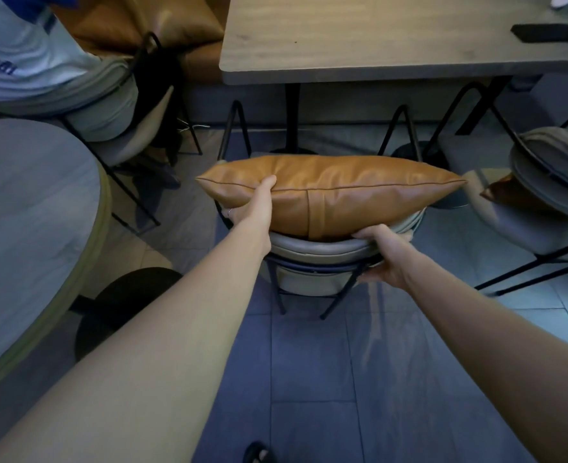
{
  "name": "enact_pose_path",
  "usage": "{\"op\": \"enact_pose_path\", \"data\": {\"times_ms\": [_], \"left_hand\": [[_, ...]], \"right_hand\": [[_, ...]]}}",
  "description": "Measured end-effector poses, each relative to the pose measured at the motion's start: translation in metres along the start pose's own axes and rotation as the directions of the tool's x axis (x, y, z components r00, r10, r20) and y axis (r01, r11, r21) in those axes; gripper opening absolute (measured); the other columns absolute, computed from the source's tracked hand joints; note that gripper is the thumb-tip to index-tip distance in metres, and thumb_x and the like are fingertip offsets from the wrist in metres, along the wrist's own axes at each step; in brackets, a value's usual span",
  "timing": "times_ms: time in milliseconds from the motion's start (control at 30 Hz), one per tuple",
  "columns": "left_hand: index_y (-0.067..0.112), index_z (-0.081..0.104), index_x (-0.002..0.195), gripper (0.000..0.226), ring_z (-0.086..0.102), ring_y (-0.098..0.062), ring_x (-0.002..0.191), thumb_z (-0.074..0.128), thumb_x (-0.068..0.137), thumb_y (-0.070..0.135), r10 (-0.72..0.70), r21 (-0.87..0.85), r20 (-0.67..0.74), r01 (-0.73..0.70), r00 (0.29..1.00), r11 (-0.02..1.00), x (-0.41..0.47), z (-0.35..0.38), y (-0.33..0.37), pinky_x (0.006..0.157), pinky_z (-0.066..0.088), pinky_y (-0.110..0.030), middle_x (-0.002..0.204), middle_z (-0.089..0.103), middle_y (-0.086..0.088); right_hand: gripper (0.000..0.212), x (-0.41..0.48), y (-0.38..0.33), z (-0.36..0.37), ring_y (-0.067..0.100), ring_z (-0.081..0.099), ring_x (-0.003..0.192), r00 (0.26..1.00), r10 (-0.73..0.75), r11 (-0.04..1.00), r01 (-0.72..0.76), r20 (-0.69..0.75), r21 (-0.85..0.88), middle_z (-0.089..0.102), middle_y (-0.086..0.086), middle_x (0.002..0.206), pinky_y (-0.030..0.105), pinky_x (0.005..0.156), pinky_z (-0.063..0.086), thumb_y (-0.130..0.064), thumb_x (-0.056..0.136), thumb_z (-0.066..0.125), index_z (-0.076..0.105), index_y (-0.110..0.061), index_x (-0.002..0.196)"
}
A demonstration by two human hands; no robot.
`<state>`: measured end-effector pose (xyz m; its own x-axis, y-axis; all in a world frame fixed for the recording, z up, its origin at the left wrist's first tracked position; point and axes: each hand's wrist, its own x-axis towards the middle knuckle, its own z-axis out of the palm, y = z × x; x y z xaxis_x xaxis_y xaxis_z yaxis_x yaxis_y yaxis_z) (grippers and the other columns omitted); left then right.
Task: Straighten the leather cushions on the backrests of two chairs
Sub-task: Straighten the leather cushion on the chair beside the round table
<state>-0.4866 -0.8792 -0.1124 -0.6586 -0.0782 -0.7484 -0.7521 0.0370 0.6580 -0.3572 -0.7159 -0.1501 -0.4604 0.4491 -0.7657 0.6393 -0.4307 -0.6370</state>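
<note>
Below the head camera, 1 tan leather cushion (336, 192) lies lengthwise along the top of the grey padded backrest (312, 247) of the chair straight ahead, its piped seam facing up and its 2 pointed corners overhanging the backrest on either side. The left hand (254, 203) grasps the cushion near its left end, thumb on top at the seam and fingers (231, 213) curled underneath; a ring shows on 1 finger. The right hand (381, 255) clasps the backrest at its right side, thumb lying on the upper edge just below the cushion, fingers wrapped round the outer face by the black metal frame. Ahead of the chair stands a pale wooden surface (359, 45) on a black pedestal. At far right, a 2nd grey chair (553, 182) holds another tan cushion (503, 193), mostly hidden by its backrest. At upper left a seated person (25, 58) occupies a 3rd chair.
</note>
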Motion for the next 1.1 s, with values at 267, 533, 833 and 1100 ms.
{"op": "enact_pose_path", "data": {"times_ms": [267, 533, 833, 1100], "left_hand": [[0.022, 0.016, 0.162, 0.126, 0.049, -0.032, 0.131, 0.083, 0.063, 0.062, 0.097, -0.059, -0.009, -0.097, 0.995, 0.994, 0.003, 0.011, 0.000, 0.106, 0.043, -0.048, 0.153, 0.043, -0.009], [0.017, 0.027, 0.157, 0.114, 0.057, -0.030, 0.120, 0.083, 0.067, 0.058, 0.155, -0.105, 0.007, -0.154, 0.988, 0.983, 0.016, 0.030, 0.009, 0.091, 0.047, -0.040, 0.143, 0.053, -0.009], [0.015, 0.027, 0.156, 0.108, 0.054, -0.035, 0.126, 0.081, 0.070, 0.054, 0.177, -0.084, -0.046, -0.180, 0.983, 0.980, 0.029, 0.042, 0.016, 0.107, 0.046, -0.050, 0.148, 0.048, -0.015], [0.012, 0.027, 0.156, 0.107, 0.053, -0.035, 0.129, 0.081, 0.074, 0.055, 0.183, -0.036, 0.012, -0.183, 0.983, 0.983, 0.030, 0.021, 0.012, 0.108, 0.045, -0.050, 0.149, 0.049, -0.013]], "right_hand": [[0.027, 0.016, -0.017, -0.010, 0.026, 0.066, 0.086, 0.999, -0.023, 0.999, 0.024, 0.048, -0.040, 0.065, 0.015, 0.102, 0.044, 0.076, 0.060, -0.019, 0.091, 0.061, 0.059, -0.006, 0.116], [0.023, 0.037, -0.041, -0.013, 0.025, 0.063, 0.083, 0.997, -0.070, 0.997, 0.070, -0.031, -0.015, 0.056, 0.014, 0.097, 0.052, 0.091, 0.059, -0.013, 0.093, 0.063, 0.046, -0.009, 0.107], [0.122, 0.074, -0.042, -0.023, 0.034, 0.069, 0.101, 0.994, -0.103, 0.995, 0.103, -0.020, 0.005, 0.057, 0.020, 0.136, 0.046, 0.056, 0.062, -0.029, 0.040, 0.078, 0.034, -0.019, 0.154], [0.125, 0.080, -0.025, -0.017, 0.035, 0.068, 0.103, 0.990, -0.125, 0.991, 0.128, -0.066, 0.044, 0.057, 0.018, 0.136, 0.046, 0.059, 0.062, -0.032, 0.041, 0.078, 0.032, -0.021, 0.157]]}}
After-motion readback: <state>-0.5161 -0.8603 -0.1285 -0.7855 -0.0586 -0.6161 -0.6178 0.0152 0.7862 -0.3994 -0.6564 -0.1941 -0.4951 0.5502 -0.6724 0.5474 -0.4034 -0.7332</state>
